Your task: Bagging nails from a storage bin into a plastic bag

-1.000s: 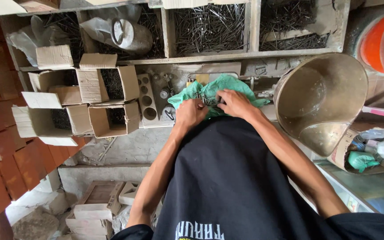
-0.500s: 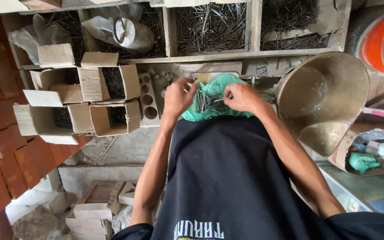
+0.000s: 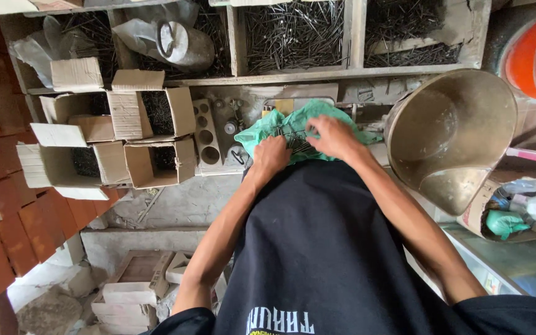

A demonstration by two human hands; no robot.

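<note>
Both hands, left hand [image 3: 272, 155] and right hand [image 3: 330, 135], pinching the soft green bag [image 3: 280, 127] of nails: thin, sagging, best gripped by its rim

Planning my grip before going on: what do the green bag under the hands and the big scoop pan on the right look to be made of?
Green bag: thin plastic film by its look, crinkled and slightly glossy, with dark nails showing inside. Scoop pan: metal, probably brass or tarnished steel, with a dull golden sheen and a smooth curved wall. Both hands, left hand and right hand, rest on the bag.
</note>
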